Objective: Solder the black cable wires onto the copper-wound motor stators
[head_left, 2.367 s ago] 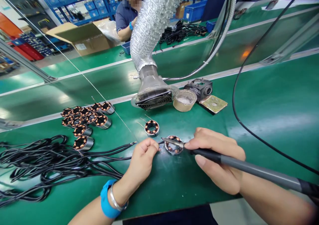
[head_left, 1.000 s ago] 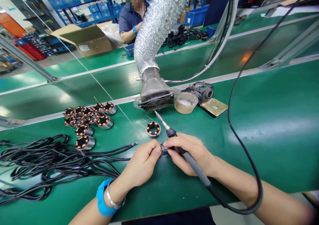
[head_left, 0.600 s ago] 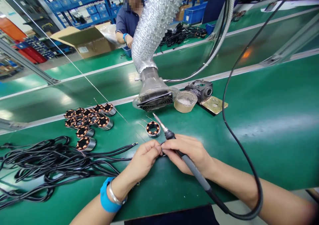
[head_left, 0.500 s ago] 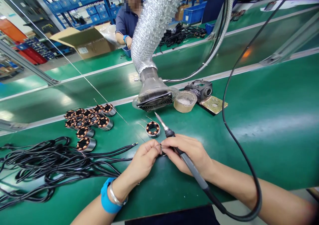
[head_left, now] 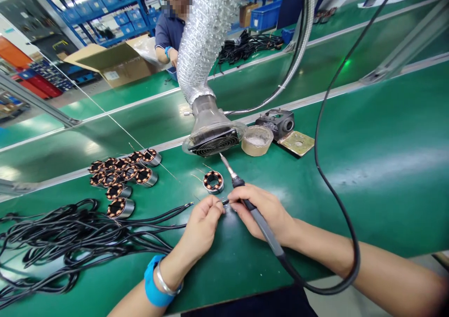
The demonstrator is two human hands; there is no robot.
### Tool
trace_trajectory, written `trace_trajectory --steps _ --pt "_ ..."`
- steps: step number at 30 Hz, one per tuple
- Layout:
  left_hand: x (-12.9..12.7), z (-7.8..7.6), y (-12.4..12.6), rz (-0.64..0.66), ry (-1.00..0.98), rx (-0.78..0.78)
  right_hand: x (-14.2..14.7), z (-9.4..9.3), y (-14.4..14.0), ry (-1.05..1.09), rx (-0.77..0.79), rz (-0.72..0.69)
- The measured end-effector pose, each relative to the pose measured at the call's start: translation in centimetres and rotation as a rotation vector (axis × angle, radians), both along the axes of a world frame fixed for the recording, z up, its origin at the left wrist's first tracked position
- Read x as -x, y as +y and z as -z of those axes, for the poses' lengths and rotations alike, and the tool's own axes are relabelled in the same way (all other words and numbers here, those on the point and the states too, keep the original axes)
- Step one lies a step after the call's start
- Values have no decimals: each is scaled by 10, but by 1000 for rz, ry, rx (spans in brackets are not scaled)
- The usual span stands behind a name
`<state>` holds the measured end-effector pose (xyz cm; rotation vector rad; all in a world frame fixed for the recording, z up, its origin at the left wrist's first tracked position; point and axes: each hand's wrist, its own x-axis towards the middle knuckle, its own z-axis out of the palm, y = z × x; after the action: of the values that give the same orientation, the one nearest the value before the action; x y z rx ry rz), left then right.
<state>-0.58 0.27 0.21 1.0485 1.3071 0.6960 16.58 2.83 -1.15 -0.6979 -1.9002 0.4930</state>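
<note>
My left hand (head_left: 204, 221), with a blue band and a silver bangle at the wrist, is closed in a pinch on a black cable (head_left: 225, 202) near its end. My right hand (head_left: 264, 212) grips a soldering iron (head_left: 261, 224), its tip pointing up and away toward the fume hood. The right thumb and forefinger also meet close to the cable's end; what they pinch is too small to tell. Just beyond the fingertips sits a copper-wound motor stator (head_left: 213, 182) with thin wire leads reaching left. More black cables (head_left: 87, 233) lie in a tangle at the left.
Several stators (head_left: 121, 207) are grouped on the left of the green bench (head_left: 379, 167). A fume extractor (head_left: 213, 141) hangs over the middle. Behind it stand a round tan container (head_left: 257, 140) and an iron stand (head_left: 278, 124). A co-worker (head_left: 170, 36) is across the bench.
My fingertips have drawn slightly apart, and a short black piece of cable now shows between them. The whole view has shifted a little. The soldering iron stays in my right hand.
</note>
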Motion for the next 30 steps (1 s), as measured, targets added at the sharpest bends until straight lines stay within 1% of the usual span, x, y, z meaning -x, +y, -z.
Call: trace_trajectory --steps 2,5,8,10,13,15,17,20,23,25,30 --pt "0 1 0 -16 3 -3 0 0 1 7 -20 -15" --pt "2 3 1 -13 17 -9 -2 -1 3 3 -6 -53" --pt "2 4 2 -2 55 -26 -5 -6 2 -9 -12 -52" --pt "2 4 3 9 82 -38 -9 -14 -1 -4 -21 -33" --pt "1 3 4 27 104 -34 -18 -31 -11 30 40 -12" --pt "1 2 3 35 107 -22 -24 -41 -19 50 73 27" --pt "1 2 2 40 107 -14 -31 -44 -26 62 59 81" --pt "1 3 1 46 114 -14 -38 -37 -31 117 69 114" --pt "0 5 0 49 116 -21 -41 -23 -33 236 153 98" --pt "0 6 0 48 114 -25 -40 -17 -33 292 191 91" --pt "0 6 -1 48 129 -37 -38 -15 -33 300 241 93"
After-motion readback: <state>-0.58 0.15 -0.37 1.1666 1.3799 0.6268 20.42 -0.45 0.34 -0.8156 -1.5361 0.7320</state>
